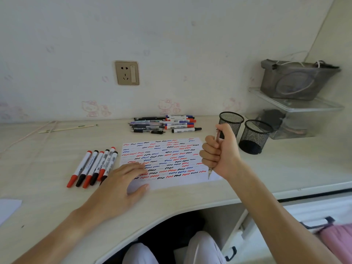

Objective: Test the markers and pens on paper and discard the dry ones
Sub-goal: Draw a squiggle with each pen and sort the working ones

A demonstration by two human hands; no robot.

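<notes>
Pen (pixel 213 161) upright in right hand (pixel 221 151), fingers fisted round it, tip down over paper (pixel 167 161) (squiggle-covered) on desk (pixel 47 197). Left hand (pixel 122 185) flat, fingers spread, pinning paper's near corner.

No legible text: marker barrel labels (pixel 99 164) too blurred; paper (pixel 171 159) bears only squiggles.

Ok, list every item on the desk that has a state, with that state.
Paper: flat, covered in squiggles.
Left hand: pressing paper.
Right hand: fisted around pen, tip down.
Six markers: capped.
Pile: lying at the wall.
Mesh cups: upright, empty.
</notes>
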